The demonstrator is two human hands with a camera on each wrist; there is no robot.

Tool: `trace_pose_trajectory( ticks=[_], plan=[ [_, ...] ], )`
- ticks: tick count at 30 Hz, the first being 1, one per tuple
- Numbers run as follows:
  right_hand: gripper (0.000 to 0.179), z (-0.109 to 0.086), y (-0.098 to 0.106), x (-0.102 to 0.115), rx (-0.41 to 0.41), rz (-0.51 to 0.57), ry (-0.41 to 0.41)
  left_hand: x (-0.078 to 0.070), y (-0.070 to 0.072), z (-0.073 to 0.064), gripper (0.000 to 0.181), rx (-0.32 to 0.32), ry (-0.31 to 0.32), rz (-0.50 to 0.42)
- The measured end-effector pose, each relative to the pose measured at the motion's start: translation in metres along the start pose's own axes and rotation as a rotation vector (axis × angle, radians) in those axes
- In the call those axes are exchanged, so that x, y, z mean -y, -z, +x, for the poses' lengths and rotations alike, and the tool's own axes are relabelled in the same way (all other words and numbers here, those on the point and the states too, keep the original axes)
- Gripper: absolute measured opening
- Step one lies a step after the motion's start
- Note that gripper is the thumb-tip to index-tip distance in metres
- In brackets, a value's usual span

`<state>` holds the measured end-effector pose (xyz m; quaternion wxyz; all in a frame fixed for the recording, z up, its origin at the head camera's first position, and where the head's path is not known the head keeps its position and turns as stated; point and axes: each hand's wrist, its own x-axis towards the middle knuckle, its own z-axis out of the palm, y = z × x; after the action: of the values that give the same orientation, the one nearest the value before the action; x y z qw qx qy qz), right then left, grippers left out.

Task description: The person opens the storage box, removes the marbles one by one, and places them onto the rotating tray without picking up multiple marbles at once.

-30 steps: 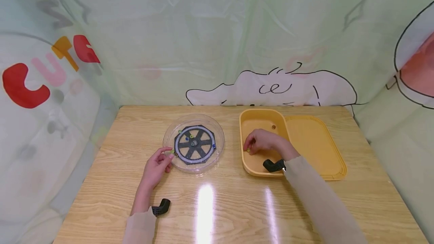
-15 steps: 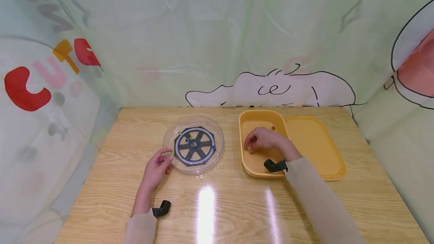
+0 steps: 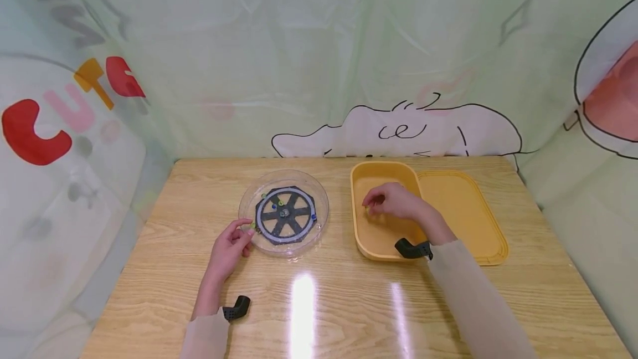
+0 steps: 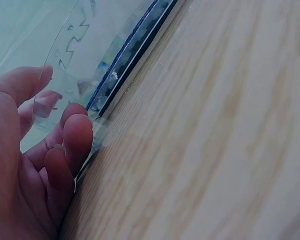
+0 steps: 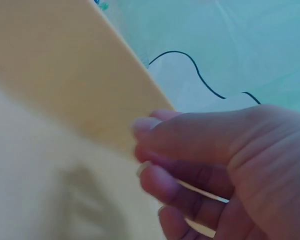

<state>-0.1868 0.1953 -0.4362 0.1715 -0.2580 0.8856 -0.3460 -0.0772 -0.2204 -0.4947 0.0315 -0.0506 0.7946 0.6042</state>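
Observation:
My left hand [image 3: 230, 249] grips the near-left rim of a clear round dish [image 3: 319, 187] in the head view. The left wrist view has its thumb and fingers on either side of the transparent wall. Inside the dish lies a dark spoked wheel-like piece [image 3: 285, 213], with small green beads [image 3: 264, 196] and blue beads [image 3: 314, 217] on and around it. My right hand [image 3: 394, 201] is down inside the yellow bin [image 3: 384, 242], pinching a small yellow-green bead [image 3: 368, 210]. In the right wrist view the fingertips hide that bead.
A flat yellow lid [image 3: 463, 218] lies on the wooden table [image 3: 344, 309], right of the bin. Behind the table's far edge hangs a printed curtain [image 3: 319, 71]. Black wrist cameras [image 3: 236, 309] stick out from both wrists.
My right hand has moved slightly up and to the right within the bin, carrying the yellow-green bead. It now covers the brown bead seen there earlier. My left hand stays on the dish.

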Motion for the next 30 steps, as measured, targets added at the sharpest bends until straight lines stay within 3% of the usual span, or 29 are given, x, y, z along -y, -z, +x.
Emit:
trace_pose_trajectory(
  ticks=[2, 11, 25, 30],
  plan=[
    [0.012, -0.002, 0.000, 0.001, -0.039, -0.004, 0.022, -0.007, 0.000, -0.004, 0.034, 0.003, -0.009, 0.005],
    [0.011, -0.008, -0.005, 0.015, -0.177, -0.014, 0.088, -0.007, 0.000, -0.003, 0.034, 0.010, -0.018, 0.009],
    [0.013, 0.007, -0.037, 0.045, -0.208, 0.129, 0.086, -0.008, -0.001, -0.004, 0.034, 0.006, -0.020, 0.015],
    [0.015, 0.013, -0.049, 0.056, -0.254, 0.168, 0.071, 0.001, -0.001, 0.001, 0.033, -0.004, -0.011, 0.016]
  ],
)
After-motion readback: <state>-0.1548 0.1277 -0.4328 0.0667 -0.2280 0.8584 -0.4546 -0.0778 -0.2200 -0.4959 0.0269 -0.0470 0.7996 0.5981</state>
